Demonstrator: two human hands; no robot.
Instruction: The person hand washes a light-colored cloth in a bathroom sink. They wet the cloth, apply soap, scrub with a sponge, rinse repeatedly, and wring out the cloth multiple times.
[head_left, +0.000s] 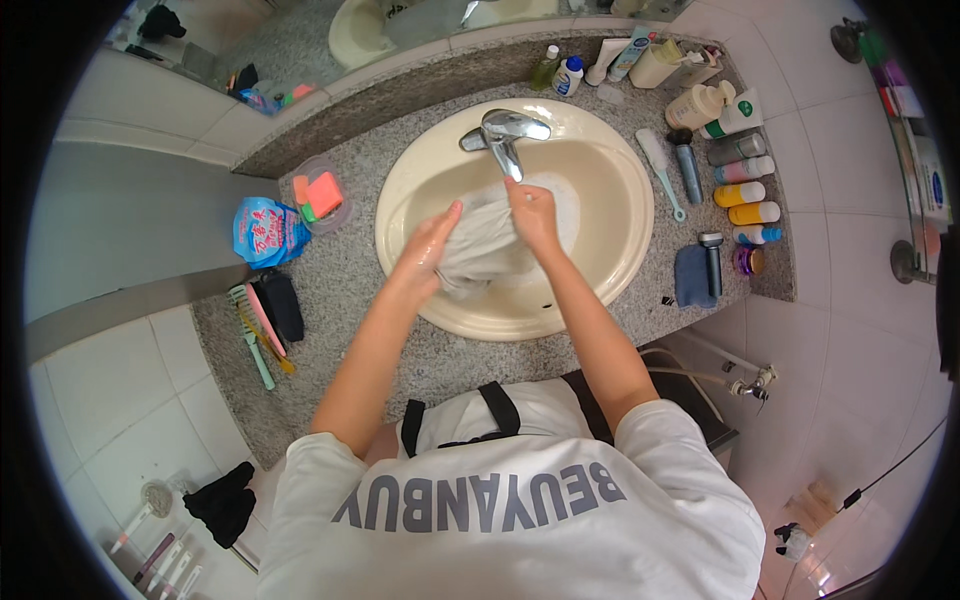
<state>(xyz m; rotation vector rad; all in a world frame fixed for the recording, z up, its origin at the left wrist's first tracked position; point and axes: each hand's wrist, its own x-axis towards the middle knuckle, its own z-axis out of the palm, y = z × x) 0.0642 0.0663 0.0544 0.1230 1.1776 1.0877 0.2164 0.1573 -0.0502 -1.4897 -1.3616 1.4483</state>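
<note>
A wet, pale cloth (480, 244) is stretched between my two hands over the cream oval washbasin (628, 217). My left hand (426, 251) holds its left side, thumb pointing up and the skin wet. Gripping the gathered upper right edge is my right hand (534, 217), its fingers closed just below the spout of the chrome faucet (510, 139). Whitish, cloudy water (564, 206) shows in the bowl behind the cloth. The lower folds of the cloth hang down into the basin, and what lies beneath them is hidden.
On the granite counter (352, 375), left of the basin, are a blue pouch (270, 232), a plastic tub (341, 217) with coloured sponges, and combs (259, 360). Several bottles and tubes line the back and right. A brush (660, 172) and shaver (711, 266) lie to the right.
</note>
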